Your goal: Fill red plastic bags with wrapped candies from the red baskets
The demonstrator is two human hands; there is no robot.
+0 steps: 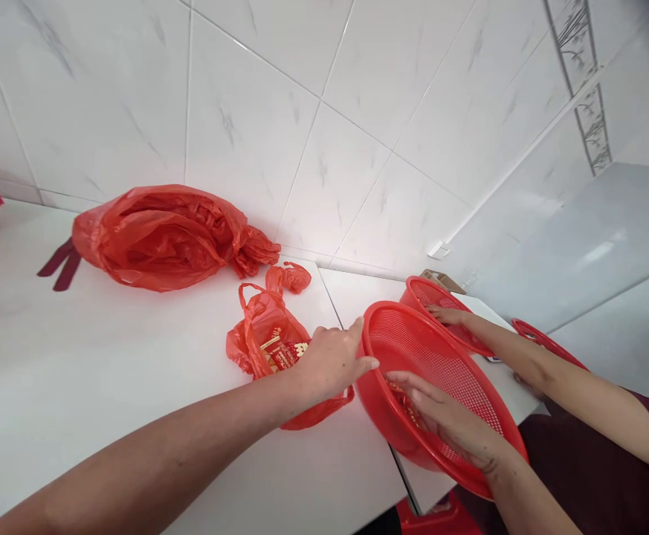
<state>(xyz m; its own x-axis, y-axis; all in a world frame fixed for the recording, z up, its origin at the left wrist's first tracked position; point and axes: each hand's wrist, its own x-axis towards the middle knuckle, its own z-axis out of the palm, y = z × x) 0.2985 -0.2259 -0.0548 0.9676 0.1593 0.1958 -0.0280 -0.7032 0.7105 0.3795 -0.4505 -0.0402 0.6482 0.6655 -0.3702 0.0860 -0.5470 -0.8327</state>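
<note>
My left hand is at the near left rim of a large red perforated plastic basket. Its index finger and thumb are spread against the rim; the other fingers are mostly hidden. Inside the basket, my right hand reaches down with fingers stretched, above small red packets partly covered by it. Below and left of my left hand, a red plastic bag lies open on the table, holding red-and-gold printed packets. My left forearm covers part of this bag.
A big red plastic bag lies by the tiled wall, with a small knotted red bag near it. Another person's arm reaches into a second red basket. Behind stands a cardboard box. A red stool is below.
</note>
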